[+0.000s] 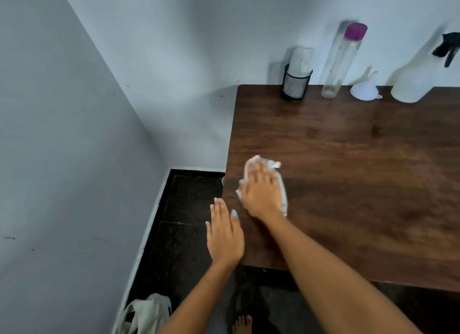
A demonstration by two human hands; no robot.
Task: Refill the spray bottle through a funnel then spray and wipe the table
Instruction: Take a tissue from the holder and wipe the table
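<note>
My right hand (261, 192) lies flat on a crumpled white tissue (282, 194), pressing it onto the dark wooden table (361, 184) near the table's left edge. My left hand (224, 234) rests palm down with fingers apart at the table's front left corner, holding nothing. The white spray bottle (413, 82) with a black trigger head stands at the back right against the wall. A white funnel (364, 90) sits upside down just left of it. A tall clear bottle (341, 60) with a purple cap stands left of the funnel.
A black mesh holder (295, 85) with rolled white tissues stands at the back of the table. White walls close in on the left and behind. Dark floor (189, 204) lies left of the table, with a pale bag (146, 313) on it. A bare foot shows below.
</note>
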